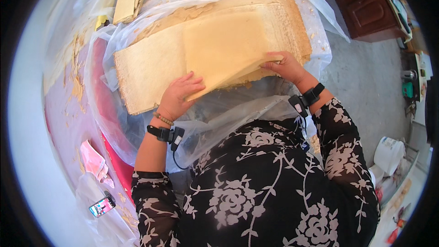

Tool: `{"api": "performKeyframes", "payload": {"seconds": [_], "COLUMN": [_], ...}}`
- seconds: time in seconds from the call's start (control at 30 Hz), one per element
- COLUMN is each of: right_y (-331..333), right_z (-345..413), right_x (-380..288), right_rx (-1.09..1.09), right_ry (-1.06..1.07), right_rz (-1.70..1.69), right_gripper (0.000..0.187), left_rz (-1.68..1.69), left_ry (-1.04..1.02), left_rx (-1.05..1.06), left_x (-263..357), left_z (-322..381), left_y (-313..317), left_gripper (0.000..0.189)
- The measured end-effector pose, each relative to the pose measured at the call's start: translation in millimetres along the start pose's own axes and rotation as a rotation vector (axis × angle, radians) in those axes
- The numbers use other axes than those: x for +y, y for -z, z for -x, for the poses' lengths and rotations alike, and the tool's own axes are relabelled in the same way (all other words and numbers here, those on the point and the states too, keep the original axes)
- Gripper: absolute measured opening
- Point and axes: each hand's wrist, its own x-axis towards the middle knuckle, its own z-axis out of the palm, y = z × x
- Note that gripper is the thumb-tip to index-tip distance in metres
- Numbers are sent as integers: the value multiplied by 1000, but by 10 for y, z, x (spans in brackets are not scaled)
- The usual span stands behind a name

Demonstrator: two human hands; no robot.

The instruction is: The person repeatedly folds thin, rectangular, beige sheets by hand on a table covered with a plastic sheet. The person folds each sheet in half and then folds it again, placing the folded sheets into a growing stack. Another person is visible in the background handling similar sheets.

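Before me lies a broad stack of thin, yellowish, paper-like sheets (151, 63) with rough, browned edges. On top is a smoother, deeper yellow sheet (226, 41), its near edge lifted off the stack and curving between my hands. My right hand (286, 67) pinches that sheet's near right corner between thumb and fingers. At the near left corner is my left hand (180, 96), fingers spread over the sheet and thumb at its edge. A beaded bracelet (163, 119) circles my left wrist. Both wrists carry strapped black devices, the left one (168, 134) and the right one (305, 99).
Clear plastic sheeting (219, 109) surrounds the stack and hangs toward my lap. Folded yellowish sheets (128, 1) lie at the far left. A pink cloth (93, 159) and a lit phone (102, 206) rest at left. Rightward are a wooden cabinet (370, 13) and a white bucket (388, 154).
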Motion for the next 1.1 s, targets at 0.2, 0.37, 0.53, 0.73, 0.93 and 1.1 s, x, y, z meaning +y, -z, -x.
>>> {"api": "performKeyframes", "payload": {"seconds": [0.2, 0.37, 0.53, 0.73, 0.93, 1.1], "right_y": [-68, -153, -465, -455, -283, 219], "right_z": [-318, -474, -312, -312, -381, -241], "right_x": [-89, -265, -318, -207, -396, -430], "right_rx": [115, 214, 318, -11, -114, -224], "right_ry": [-178, -353, 424, 487, 451, 49], "right_rz": [9, 651, 1017, 1003, 1023, 798], "right_gripper": [30, 42, 53, 56, 53, 43], "left_rz": [532, 308, 253, -214, -343, 208], "left_ry": [731, 869, 904, 820, 109, 316], "left_rx": [374, 321, 221, 164, -97, 70], "left_x": [-210, -371, -384, 46, 153, -208], "left_z": [-298, -493, -565, -743, -748, -304], "left_y": [-470, -613, -534, -246, -203, -157], "left_gripper": [37, 52, 54, 58, 64, 24]}}
